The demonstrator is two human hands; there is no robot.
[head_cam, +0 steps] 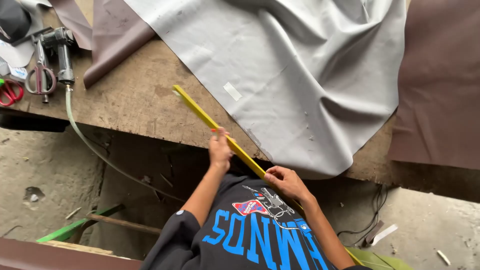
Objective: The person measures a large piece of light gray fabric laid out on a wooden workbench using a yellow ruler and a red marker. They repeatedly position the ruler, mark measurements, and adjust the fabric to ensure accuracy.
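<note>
We cannot see the lower end of the yellow ruler [220,131]: it passes under the right hand [286,181] and behind the forearm, showing again only at the bottom edge. The left hand [220,149] covers a short stretch of it. The grey sheet [280,65] and brown sheet [440,85] run off the top and right edges. Red scissors [10,92] are cut by the left edge.
</note>
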